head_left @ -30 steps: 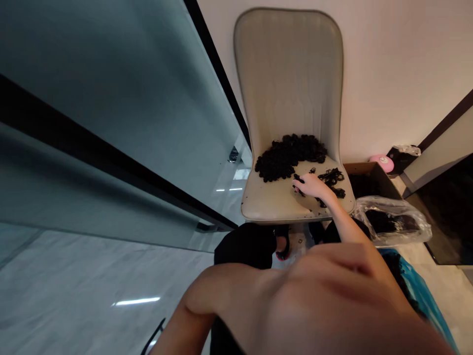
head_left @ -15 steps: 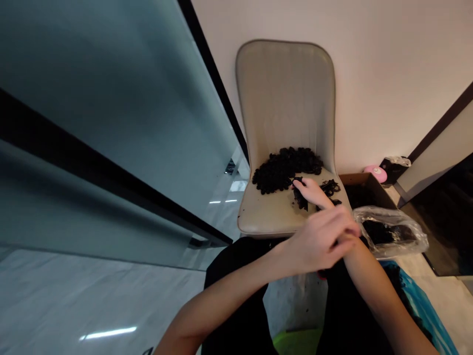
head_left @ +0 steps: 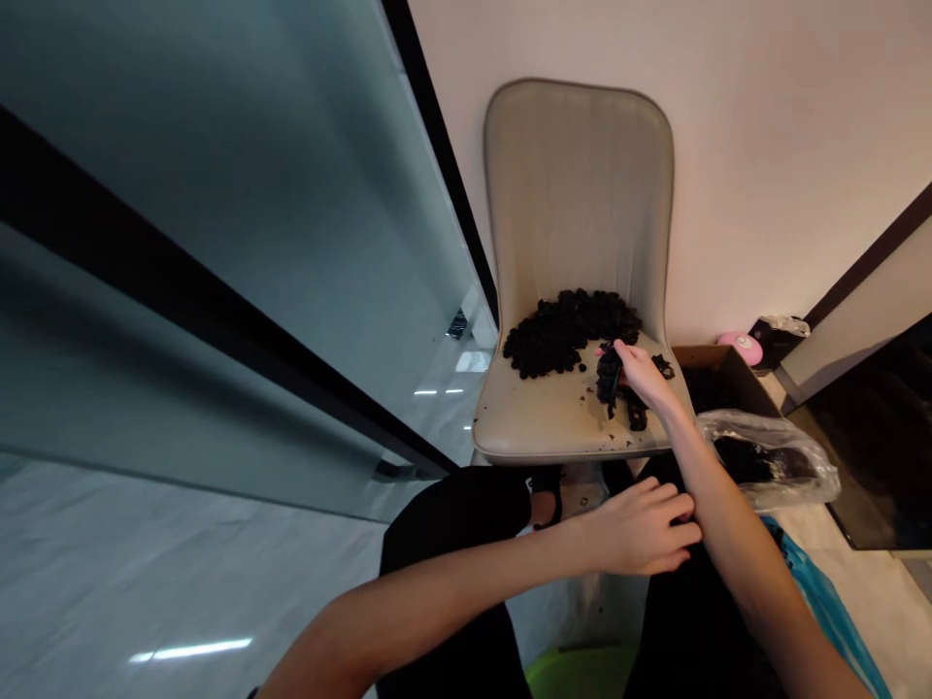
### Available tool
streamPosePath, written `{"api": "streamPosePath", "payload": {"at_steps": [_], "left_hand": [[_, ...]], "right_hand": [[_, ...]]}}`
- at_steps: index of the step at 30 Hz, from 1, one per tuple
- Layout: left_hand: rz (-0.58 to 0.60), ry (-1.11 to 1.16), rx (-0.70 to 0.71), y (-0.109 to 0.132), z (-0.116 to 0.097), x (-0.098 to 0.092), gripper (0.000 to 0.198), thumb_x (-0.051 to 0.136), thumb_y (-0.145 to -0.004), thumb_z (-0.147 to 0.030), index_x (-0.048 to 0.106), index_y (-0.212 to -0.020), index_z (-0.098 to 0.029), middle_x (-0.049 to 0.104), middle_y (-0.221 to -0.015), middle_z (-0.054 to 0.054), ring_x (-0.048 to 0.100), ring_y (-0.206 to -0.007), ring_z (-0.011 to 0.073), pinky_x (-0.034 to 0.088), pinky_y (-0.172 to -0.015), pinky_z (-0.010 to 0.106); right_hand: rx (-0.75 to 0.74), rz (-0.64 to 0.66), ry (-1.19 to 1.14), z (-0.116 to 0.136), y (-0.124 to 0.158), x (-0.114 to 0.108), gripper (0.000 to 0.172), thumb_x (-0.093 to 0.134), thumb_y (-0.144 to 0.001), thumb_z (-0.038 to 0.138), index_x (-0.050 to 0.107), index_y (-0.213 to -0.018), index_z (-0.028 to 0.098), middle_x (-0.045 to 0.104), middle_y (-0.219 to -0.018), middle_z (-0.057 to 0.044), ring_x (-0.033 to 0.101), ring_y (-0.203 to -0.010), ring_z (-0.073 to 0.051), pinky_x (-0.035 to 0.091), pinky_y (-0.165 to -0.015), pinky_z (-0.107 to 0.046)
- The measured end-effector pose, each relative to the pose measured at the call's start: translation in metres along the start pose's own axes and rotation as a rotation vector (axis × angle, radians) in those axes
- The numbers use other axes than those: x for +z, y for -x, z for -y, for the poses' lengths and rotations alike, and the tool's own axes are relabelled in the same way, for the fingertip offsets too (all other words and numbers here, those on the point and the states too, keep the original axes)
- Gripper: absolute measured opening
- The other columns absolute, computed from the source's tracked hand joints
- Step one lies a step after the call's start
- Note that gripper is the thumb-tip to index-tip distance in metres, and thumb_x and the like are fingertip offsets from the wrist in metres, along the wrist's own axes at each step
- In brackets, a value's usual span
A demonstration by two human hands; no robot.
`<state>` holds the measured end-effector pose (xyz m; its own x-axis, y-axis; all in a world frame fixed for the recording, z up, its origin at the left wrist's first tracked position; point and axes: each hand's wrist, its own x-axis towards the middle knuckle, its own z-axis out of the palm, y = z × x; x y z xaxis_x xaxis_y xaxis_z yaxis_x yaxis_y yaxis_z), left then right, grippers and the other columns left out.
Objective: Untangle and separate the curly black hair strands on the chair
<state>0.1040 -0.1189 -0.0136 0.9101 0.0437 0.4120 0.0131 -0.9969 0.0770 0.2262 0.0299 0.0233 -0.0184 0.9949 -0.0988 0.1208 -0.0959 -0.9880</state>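
My right hand (head_left: 644, 373) is closed on ragged black pieces (head_left: 610, 374), thin and crumpled, just above the chair seat. More black scraps (head_left: 636, 416) lie under and beside it. Left of the hand, a curved heap of small dark lumps (head_left: 557, 330) covers the back of the seat; their material is unclear. My left hand (head_left: 647, 529) hangs over my lap with fingers loosely bent and apart, the tips beside my right forearm. I see nothing held in it, though its palm side is hidden.
The beige chair (head_left: 510, 417) stands against the wall, beside a glass partition (head_left: 291, 243). To its right are a cardboard box (head_left: 749, 383), a clear plastic bag (head_left: 815, 466) with dark contents and a blue bag (head_left: 822, 592). A green container (head_left: 582, 672) sits below, between my legs.
My right hand has drawn slightly right with the black pieces, uncovering scraps and crumbs on the seat. My left hand has lowered toward my lap, its fingers loosening. The view has shifted slightly.
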Motion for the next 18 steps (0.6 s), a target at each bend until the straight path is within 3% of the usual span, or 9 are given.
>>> {"api": "streamPosePath", "payload": {"at_steps": [3, 6, 8, 10, 14, 18], "left_hand": [[0.028, -0.033, -0.048, 0.014, 0.01, 0.018, 0.038, 0.056, -0.099, -0.044, 0.061, -0.128, -0.021, 0.065, -0.12, 0.012, 0.061, -0.101, 0.0241, 0.046, -0.089, 0.038], [0.05, -0.034, -0.249, 0.018, 0.021, 0.027, 0.063, 0.061, -0.094, -0.053, 0.05, -0.146, -0.019, 0.054, -0.141, 0.021, 0.058, -0.121, 0.0335, 0.047, -0.099, 0.047], [0.049, 0.063, -0.382, 0.017, 0.026, 0.023, 0.068, 0.062, -0.094, -0.052, 0.046, -0.15, -0.016, 0.049, -0.149, 0.024, 0.056, -0.128, 0.0347, 0.048, -0.101, 0.047], [0.017, 0.237, -0.424, 0.014, 0.03, 0.013, 0.059, 0.059, -0.097, -0.048, 0.053, -0.145, -0.014, 0.054, -0.144, 0.021, 0.059, -0.125, 0.0286, 0.05, -0.101, 0.04], [-0.087, 0.412, -0.404, 0.015, 0.042, -0.02, 0.031, 0.052, -0.102, -0.041, 0.072, -0.103, -0.018, 0.071, -0.103, 0.007, 0.066, -0.095, 0.0179, 0.049, -0.09, 0.032], [-0.424, 0.28, -0.711, 0.023, 0.074, -0.045, 0.023, 0.05, -0.101, -0.031, 0.065, -0.091, -0.017, 0.067, -0.087, 0.005, 0.061, -0.082, 0.0156, 0.046, -0.079, 0.029]], "right_hand": [[0.026, -0.002, -0.056, -0.001, 0.002, -0.007, 0.045, 0.043, -0.103, 0.044, 0.075, -0.107, 0.012, 0.076, -0.097, -0.009, 0.064, -0.072, -0.017, 0.055, -0.068, -0.03], [0.032, 0.016, -0.055, -0.002, 0.002, -0.009, 0.046, 0.041, -0.103, 0.043, 0.075, -0.108, 0.014, 0.077, -0.099, -0.009, 0.066, -0.077, -0.019, 0.056, -0.07, -0.031], [0.016, 0.001, 0.013, -0.002, 0.003, -0.009, 0.047, 0.04, -0.103, 0.045, 0.076, -0.107, 0.014, 0.077, -0.097, -0.009, 0.067, -0.078, -0.019, 0.055, -0.07, -0.029], [-0.012, -0.03, 0.068, -0.003, 0.003, -0.008, 0.048, 0.041, -0.103, 0.047, 0.076, -0.104, 0.014, 0.077, -0.095, -0.009, 0.066, -0.078, -0.019, 0.054, -0.07, -0.028], [-0.045, -0.046, 0.052, -0.005, 0.002, -0.005, 0.052, 0.041, -0.101, 0.052, 0.075, -0.102, 0.013, 0.076, -0.092, -0.008, 0.063, -0.074, -0.017, 0.051, -0.066, -0.027], [-0.103, -0.064, 0.148, -0.007, -0.001, -0.005, 0.058, 0.045, -0.097, 0.061, 0.075, -0.094, 0.012, 0.072, -0.078, -0.006, 0.062, -0.075, -0.019, 0.048, -0.068, -0.028]]}}
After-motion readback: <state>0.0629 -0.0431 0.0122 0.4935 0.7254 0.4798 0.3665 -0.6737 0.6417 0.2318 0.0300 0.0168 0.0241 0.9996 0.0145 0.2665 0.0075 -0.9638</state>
